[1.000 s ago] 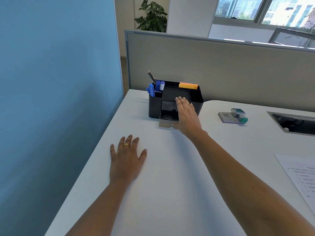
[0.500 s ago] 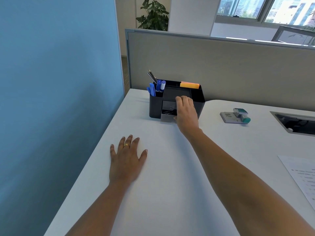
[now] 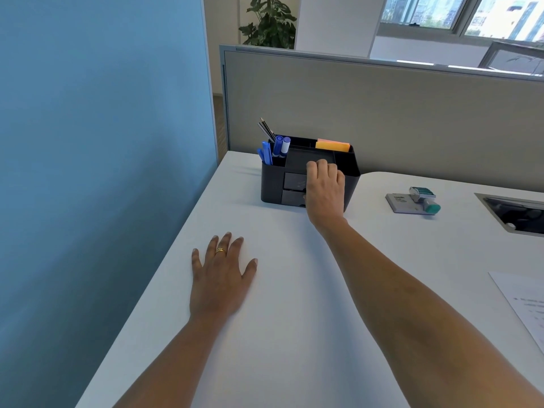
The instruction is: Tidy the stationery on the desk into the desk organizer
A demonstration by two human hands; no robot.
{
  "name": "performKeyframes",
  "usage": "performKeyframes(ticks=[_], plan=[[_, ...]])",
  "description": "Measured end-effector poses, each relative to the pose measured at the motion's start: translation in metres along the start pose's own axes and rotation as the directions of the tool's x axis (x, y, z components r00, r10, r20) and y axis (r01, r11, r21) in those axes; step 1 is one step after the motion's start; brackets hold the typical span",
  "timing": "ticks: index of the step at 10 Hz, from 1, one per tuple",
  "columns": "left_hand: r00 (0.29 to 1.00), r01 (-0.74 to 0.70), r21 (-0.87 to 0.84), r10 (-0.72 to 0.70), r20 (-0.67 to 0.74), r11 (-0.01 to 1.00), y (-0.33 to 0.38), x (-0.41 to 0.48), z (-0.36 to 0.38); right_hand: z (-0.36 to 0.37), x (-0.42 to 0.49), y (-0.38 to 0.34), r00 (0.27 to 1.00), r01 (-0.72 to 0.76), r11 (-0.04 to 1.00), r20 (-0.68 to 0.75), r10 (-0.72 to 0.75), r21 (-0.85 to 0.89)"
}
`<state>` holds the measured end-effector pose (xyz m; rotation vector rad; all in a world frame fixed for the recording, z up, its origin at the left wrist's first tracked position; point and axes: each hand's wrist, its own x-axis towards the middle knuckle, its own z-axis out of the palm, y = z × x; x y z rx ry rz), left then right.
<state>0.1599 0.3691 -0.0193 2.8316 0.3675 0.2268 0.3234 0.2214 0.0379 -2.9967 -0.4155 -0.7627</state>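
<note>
**Resting on the desk organizer [image 3: 272, 187] front: right hand [image 3: 325, 192] curled, left hand [image 3: 220, 278] flat**

The right hand lies against the drawers [image 3: 293, 189] with its fingers bent; whether it grips anything cannot be told. The left hand is open, palm down with fingers spread on the white desk [image 3: 294, 334], well apart from the desk organizer. The desk organizer stands at the far edge against the grey partition [image 3: 412, 113]. It holds blue pens [image 3: 278, 147], pencils [image 3: 266, 129] and orange sticky notes [image 3: 332, 145]. A small teal and grey item [image 3: 415, 200] lies to its right.

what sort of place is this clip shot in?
Likely an open-plan office: white desk backed by a grey cubicle partition, black desk organizer with pens, large windows beyond.
</note>
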Motion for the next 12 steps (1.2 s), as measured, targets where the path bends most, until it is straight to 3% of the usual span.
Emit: performKeyframes(ticks=[8,10,12], plan=[[1.000,0.005,0.008,-0.005,0.011,1.000,0.001,-0.001,-0.001,0.002,-0.002,-0.003,1.000,-0.020,1.000,-0.024,0.020,-0.012],[1.000,0.006,-0.002,-0.006,0.028,1.000,0.001,-0.001,-0.003,-0.003,-0.004,-0.004,0.999,0.000,0.997,0.039,-0.003,0.078],[0.999,-0.018,0.034,0.016,0.041,0.999,0.000,-0.002,-0.003,-0.017,-0.043,-0.007,0.992,0.018,0.959,0.116,-0.053,0.284]])
